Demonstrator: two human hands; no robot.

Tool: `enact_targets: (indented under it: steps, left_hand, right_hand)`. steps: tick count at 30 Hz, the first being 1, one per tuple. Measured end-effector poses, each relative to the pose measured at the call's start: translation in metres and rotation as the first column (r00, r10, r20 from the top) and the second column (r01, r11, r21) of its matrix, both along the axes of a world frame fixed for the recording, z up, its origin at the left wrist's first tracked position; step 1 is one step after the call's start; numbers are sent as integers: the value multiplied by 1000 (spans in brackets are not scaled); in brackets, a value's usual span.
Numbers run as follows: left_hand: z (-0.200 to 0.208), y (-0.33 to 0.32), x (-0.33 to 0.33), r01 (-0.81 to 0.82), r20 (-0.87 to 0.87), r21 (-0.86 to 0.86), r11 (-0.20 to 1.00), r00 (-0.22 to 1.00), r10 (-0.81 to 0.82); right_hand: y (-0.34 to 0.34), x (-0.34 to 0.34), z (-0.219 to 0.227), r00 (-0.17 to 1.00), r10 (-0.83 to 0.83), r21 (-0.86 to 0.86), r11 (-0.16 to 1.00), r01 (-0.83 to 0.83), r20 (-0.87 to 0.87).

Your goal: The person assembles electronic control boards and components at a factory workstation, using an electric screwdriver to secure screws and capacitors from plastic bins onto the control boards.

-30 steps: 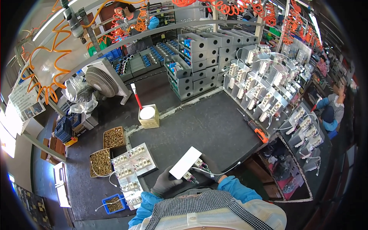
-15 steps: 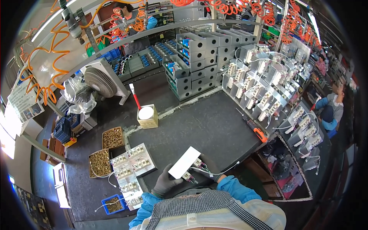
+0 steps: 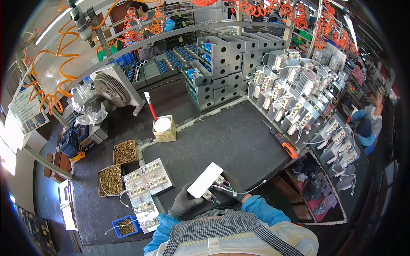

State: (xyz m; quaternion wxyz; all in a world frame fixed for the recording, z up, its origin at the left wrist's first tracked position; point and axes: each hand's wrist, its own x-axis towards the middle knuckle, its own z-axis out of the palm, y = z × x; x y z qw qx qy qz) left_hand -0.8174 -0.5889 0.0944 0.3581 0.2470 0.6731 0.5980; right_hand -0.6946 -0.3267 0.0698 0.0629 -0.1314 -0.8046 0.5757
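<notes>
Gloved left hand and right hand both grip the white module (wires trailing right); keep it level, fingers clear of terminals

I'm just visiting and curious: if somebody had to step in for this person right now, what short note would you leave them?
Left hand: dark glove, gripping the white rectangular part from its lower left.
Right hand: dark glove, at the part's right end, by the small connectors and thin wires.
The part is held above the dark bench, close to the body.
Trays of similar fitted pieces lie to the left, by boxes of brass screws.
Done or left: cannot tell from this view.
</notes>
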Motion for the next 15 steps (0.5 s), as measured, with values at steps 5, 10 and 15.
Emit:
enact_targets:
  steps: [5, 10, 15]
  left_hand:
    - [-7, -3, -1, -18, -5, 2, 1000, 1000, 18]
    - [4, -2, 0, -32, 52, 41, 999, 998, 30]
    - [-1, -5, -2, 6, -38, 27, 1000, 999, -5]
  right_hand:
    - [-1, -3, -9, 1000, -5, -18, 1000, 5, 4]
    - [-2, -5, -15, 999, -12, 62, 998, 9, 41]
    - [-1, -6, -25, 999, -28, -90, 996, 27, -14]
